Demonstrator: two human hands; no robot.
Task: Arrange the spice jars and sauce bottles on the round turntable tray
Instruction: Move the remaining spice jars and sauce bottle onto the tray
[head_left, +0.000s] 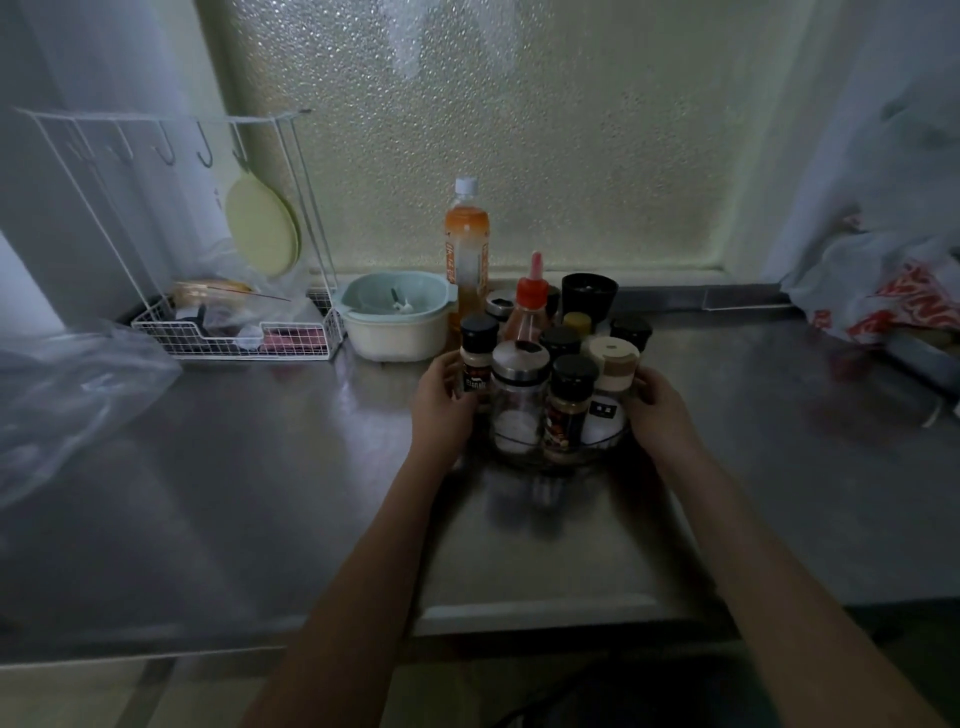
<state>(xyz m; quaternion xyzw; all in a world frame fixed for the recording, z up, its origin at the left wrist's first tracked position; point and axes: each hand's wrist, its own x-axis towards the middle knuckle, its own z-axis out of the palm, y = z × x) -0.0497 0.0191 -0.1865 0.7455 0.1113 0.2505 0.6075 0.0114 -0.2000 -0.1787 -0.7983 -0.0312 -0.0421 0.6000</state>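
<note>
Dimly, both hands (550, 405) flank the turntable tray (597, 447), fingertips hidden.
</note>
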